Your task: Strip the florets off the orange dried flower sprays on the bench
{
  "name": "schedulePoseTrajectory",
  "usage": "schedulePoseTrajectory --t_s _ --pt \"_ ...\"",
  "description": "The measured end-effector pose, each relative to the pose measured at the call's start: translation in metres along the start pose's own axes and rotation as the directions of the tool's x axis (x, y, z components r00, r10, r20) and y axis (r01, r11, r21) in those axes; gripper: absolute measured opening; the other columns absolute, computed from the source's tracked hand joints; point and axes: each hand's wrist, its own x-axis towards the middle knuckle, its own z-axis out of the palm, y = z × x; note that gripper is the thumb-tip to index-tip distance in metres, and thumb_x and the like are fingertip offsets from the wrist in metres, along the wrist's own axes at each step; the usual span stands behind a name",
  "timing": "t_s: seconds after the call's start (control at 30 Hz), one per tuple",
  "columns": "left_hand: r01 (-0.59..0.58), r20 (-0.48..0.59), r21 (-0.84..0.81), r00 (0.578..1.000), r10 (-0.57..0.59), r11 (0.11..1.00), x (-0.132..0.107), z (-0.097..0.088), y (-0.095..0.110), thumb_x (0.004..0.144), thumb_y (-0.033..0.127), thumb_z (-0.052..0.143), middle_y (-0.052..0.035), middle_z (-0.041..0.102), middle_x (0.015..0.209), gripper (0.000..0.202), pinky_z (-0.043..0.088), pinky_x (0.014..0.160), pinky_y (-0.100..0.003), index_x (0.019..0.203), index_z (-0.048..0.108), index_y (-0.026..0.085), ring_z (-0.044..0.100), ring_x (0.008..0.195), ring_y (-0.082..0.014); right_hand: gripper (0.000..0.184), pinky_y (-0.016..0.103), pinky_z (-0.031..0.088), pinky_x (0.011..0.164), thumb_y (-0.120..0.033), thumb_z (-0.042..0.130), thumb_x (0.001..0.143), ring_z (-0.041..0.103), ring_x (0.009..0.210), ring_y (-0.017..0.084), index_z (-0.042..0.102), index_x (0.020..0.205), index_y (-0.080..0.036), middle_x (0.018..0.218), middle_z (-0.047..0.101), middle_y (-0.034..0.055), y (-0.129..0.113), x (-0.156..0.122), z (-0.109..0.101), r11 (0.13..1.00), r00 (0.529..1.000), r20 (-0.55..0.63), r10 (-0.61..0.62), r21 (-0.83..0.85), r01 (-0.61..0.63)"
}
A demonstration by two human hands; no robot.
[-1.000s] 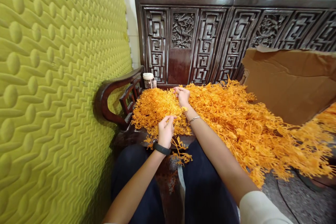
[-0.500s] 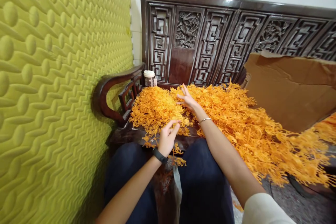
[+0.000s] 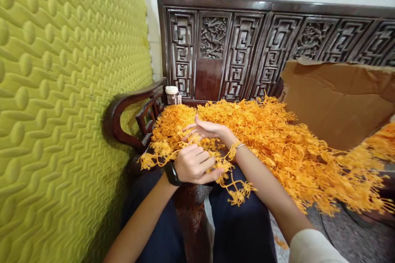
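Observation:
My left hand point(image 3: 195, 165), with a black watch at the wrist, is curled palm down around an orange branching plastic sprig point(image 3: 241, 194). Pieces of the sprig stick out on both sides of the hand, over my knees. Just beyond it, my right hand point(image 3: 210, 130), wearing a thin bracelet, is open with thumb raised and fingers apart. Orange strands lie around its fingertips; it does not visibly grip them. Behind the hands is a smaller heap of orange sprigs point(image 3: 173, 121). A larger orange heap point(image 3: 277, 144) spreads to the right along the seat.
A dark carved wooden bench point(image 3: 211, 78) has its curved armrest point(image 3: 115, 125) at the left. In the back corner stands a lidded cup point(image 3: 171, 95). A cardboard sheet point(image 3: 333, 102) leans at the right. Yellow textured padding point(image 3: 70, 90) covers the left side.
My left hand has turned palm down and now has a sprig in it, lifted from the smaller heap. My right hand has come down and left, nearer to my left hand.

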Motion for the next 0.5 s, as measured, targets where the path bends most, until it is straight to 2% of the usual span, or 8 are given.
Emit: schedulePoseTrajectory --t_s 0.07,0.1,0.13,0.2,0.27,0.33,0.4,0.5 --pt "-0.103 0.012 0.031 0.995 0.102 0.994 0.004 0.012 0.001 0.081 0.039 0.053 0.0022 0.046 0.043 0.035 0.031 0.046 -0.028 0.053 0.056 0.018 0.042 0.044 -0.011 0.06 0.03 0.052 0.063 -0.065 0.037 0.081 0.063 0.077 0.018 0.053 0.11 -0.015 0.097 0.066 0.0121 -0.009 0.0 0.01 0.996 0.99 0.13 -0.044 0.08 0.033" --pt "-0.139 0.008 0.039 0.99 0.139 0.99 0.006 0.018 0.001 0.08 0.041 0.053 0.0022 0.045 0.043 0.037 0.031 0.046 -0.028 0.051 0.053 0.018 0.042 0.044 -0.011 0.055 0.028 0.051 0.062 -0.062 0.048 0.078 0.063 0.073 0.016 0.054 0.109 -0.016 0.092 0.066 0.0096 -0.012 0.0 0.014 0.993 0.986 0.138 -0.096 0.087 0.085" --pt "-0.161 -0.003 0.049 0.987 0.161 0.986 0.008 0.023 0.0 0.08 0.041 0.053 0.0021 0.045 0.044 0.037 0.031 0.047 -0.028 0.051 0.053 0.018 0.042 0.045 -0.0111 0.05 0.025 0.05 0.06 -0.055 0.058 0.075 0.061 0.069 0.014 0.054 0.107 -0.017 0.087 0.066 0.0067 -0.015 -0.001 0.017 0.986 0.982 0.107 -0.155 0.083 0.147" --pt "-0.167 -0.035 0.086 0.985 0.17 0.982 0.009 0.031 -0.005 0.08 0.04 0.052 0.0012 0.051 0.049 0.031 0.036 0.051 -0.028 0.06 0.059 0.017 0.046 0.048 -0.0118 0.038 0.021 0.047 0.059 -0.038 0.069 0.07 0.058 0.062 0.01 0.056 0.099 -0.018 0.078 0.065 0.0016 -0.017 0.0 0.02 0.962 0.963 -0.054 -0.263 0.067 0.266" --pt "-0.129 -0.063 0.131 0.988 0.138 0.983 0.006 0.033 -0.012 0.081 0.038 0.051 -0.0019 0.059 0.061 0.027 0.042 0.063 -0.03 0.078 0.064 0.015 0.053 0.06 -0.0144 0.025 0.018 0.044 0.054 -0.03 0.068 0.071 0.054 0.058 0.007 0.057 0.089 -0.018 0.074 0.062 -0.0005 -0.017 0.003 0.018 0.932 0.906 -0.271 -0.324 0.071 0.355" --pt "-0.079 -0.07 0.153 0.993 0.09 0.985 0.0 0.03 -0.02 0.082 0.037 0.05 -0.0061 0.065 0.075 0.029 0.044 0.077 -0.034 0.091 0.064 0.013 0.058 0.076 -0.0184 0.02 0.017 0.04 0.047 -0.031 0.066 0.074 0.053 0.056 0.006 0.055 0.085 -0.017 0.075 0.061 -0.0003 -0.015 0.007 0.013 0.911 0.855 -0.404 -0.326 0.107 0.398" --pt "-0.024 -0.084 0.14 0.996 0.036 0.99 -0.009 0.024 -0.026 0.083 0.037 0.048 -0.0097 0.065 0.085 0.032 0.043 0.083 -0.037 0.097 0.062 0.013 0.058 0.089 -0.0217 0.022 0.017 0.039 0.044 -0.033 0.065 0.074 0.054 0.056 0.007 0.055 0.085 -0.017 0.077 0.062 0.0002 -0.013 0.011 0.008 0.903 0.85 -0.423 -0.313 0.146 0.405" --pt "0.133 -0.169 0.056 0.978 -0.122 0.99 -0.02 0.013 -0.028 0.083 0.035 0.047 -0.0122 0.062 0.094 0.033 0.044 0.084 -0.039 0.103 0.06 0.013 0.056 0.095 -0.0236 0.023 0.017 0.041 0.047 -0.035 0.066 0.073 0.056 0.058 0.008 0.054 0.084 -0.017 0.075 0.063 -0.0001 -0.012 0.012 0.008 0.912 0.881 -0.354 -0.314 0.146 0.384"
